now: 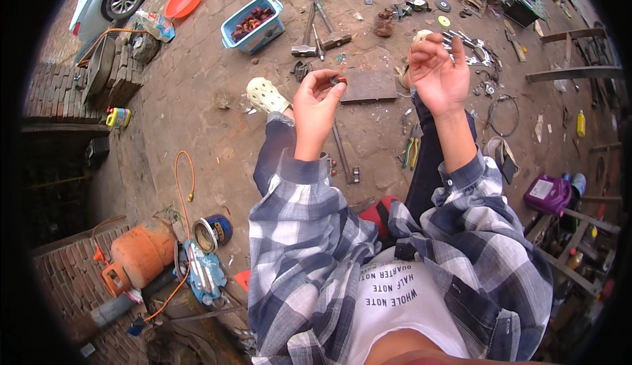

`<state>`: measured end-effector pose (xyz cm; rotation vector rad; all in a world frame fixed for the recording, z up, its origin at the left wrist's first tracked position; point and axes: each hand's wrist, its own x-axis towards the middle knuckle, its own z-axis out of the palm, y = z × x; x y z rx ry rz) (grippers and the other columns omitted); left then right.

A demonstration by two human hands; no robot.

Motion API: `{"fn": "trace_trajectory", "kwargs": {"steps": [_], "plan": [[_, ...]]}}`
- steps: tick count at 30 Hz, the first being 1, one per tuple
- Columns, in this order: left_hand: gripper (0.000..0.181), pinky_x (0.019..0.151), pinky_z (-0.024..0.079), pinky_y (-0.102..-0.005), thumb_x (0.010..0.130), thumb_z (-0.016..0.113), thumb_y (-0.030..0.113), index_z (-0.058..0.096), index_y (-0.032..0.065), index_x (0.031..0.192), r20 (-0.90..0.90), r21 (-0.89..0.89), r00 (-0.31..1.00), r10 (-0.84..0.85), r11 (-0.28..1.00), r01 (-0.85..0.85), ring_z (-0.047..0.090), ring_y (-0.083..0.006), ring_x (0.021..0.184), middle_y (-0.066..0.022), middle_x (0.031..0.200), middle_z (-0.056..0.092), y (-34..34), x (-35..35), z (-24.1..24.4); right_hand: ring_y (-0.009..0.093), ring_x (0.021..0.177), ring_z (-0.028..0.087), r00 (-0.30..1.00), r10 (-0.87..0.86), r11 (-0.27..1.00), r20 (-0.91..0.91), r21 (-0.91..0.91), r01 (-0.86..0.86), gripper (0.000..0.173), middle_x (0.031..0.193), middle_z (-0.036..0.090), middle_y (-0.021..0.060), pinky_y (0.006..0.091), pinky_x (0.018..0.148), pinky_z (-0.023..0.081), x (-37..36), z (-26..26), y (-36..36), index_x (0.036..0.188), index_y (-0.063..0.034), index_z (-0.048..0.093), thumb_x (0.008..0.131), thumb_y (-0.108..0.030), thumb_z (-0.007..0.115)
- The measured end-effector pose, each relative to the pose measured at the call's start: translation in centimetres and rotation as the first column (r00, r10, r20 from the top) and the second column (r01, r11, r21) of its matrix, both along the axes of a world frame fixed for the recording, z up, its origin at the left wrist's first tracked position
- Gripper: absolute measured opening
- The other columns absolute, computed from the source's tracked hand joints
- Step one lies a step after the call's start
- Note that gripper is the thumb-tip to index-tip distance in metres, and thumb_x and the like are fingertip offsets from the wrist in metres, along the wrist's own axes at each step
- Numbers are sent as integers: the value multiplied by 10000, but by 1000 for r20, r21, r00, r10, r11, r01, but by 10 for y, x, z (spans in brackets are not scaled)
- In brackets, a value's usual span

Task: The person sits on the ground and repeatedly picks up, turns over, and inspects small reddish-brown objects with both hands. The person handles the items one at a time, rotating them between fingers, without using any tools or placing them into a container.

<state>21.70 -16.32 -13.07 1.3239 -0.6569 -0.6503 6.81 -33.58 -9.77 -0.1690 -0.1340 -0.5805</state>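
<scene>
Between the thumb and fingertips of my left hand is a small reddish-brown part; its exact kind is too small to make out. Just beyond it a flat metal plate lies on the paved ground. My right hand is raised with the palm showing and the fingers partly curled and apart, nothing visible in it. Beneath that hand, on the ground, are pliers with green and yellow handles. A long metal bar lies below my left wrist.
Ahead are hammers and a blue plastic tub holding reddish-brown parts. Metal parts lie scattered at right. An orange gas cylinder with a hose is at lower left. A purple jug stands at right, near a metal frame.
</scene>
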Motion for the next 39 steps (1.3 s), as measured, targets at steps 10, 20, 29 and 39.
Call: {"fn": "trace_trajectory", "kwargs": {"steps": [10, 20, 29, 39], "plan": [[198, 883, 503, -308, 924, 505, 41, 509, -35, 1107, -280, -112, 955, -95, 992, 66, 601, -223, 1040, -147, 1123, 593, 0, -5, 9, 276, 1280, 393, 703, -697, 268, -139, -960, 76, 544, 1320, 460, 190, 383, 1075, 299, 12, -1, 12, 1274, 40, 427, 931, -380, 472], [199, 882, 502, -309, 953, 456, 61, 514, -30, 1120, -233, -184, 972, -12, 982, -32, 595, -215, 1043, -145, 1132, 596, 2, 2, 6, 179, 543, 584, 792, -372, -170, -484, -803, -571, 383, 619, 599, 93, 298, 541, 460, 9, -12, 30, 768, 42, 573, 921, -308, 546], [196, 876, 489, -292, 935, 515, 65, 539, -15, 1112, -285, -193, 958, -40, 981, -17, 599, -199, 1022, -129, 1122, 606, 4, 3, 12, 55, 426, 401, 937, 17, 537, -350, -787, -304, 422, 455, 397, -38, 213, 438, 323, -3, 0, 18, 673, -47, 506, 1001, -276, 373], [230, 867, 491, -285, 876, 592, 27, 546, -10, 1099, -223, -87, 974, 35, 995, -55, 594, -179, 1018, -108, 1108, 603, 6, 6, 5, 84, 591, 428, 991, 132, 991, 38, -40, -130, 368, 431, 320, -91, 206, 586, 333, -1, 10, 5, 693, -114, 441, 1003, -297, 362]]}}
